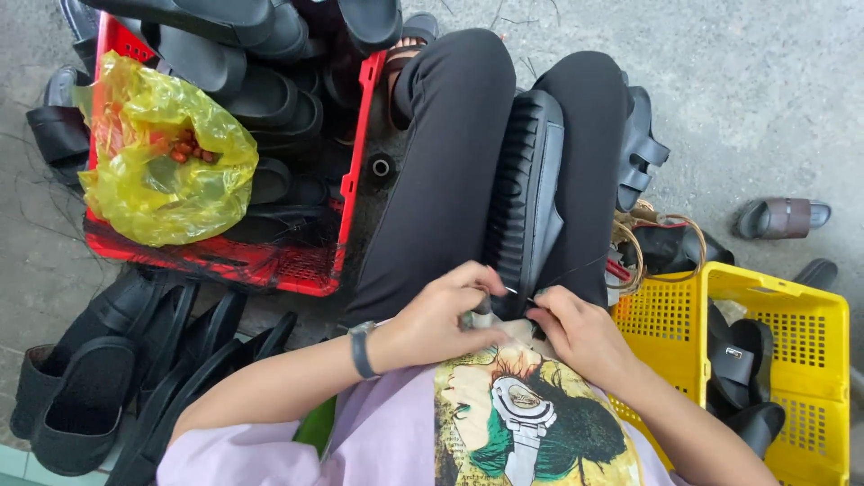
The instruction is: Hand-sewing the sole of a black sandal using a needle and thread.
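A black slide sandal [526, 189] lies sole-up between my knees, its near end at my lap. My left hand [445, 310] is closed on a small dark-handled tool [484, 312] whose thin metal tip points at the sandal's near edge. My right hand [576, 328] pinches a thin dark thread [576, 265] that runs up and right from the sandal's edge. Both hands sit close together at that edge. A dark band is on my left wrist.
A red crate [355, 162] of black sandals stands at the left with a yellow plastic bag [166, 153] on it. More black sandals [108, 378] line the floor lower left. A yellow basket [814, 342] with sandals is at the right, a brown sandal [783, 218] beyond.
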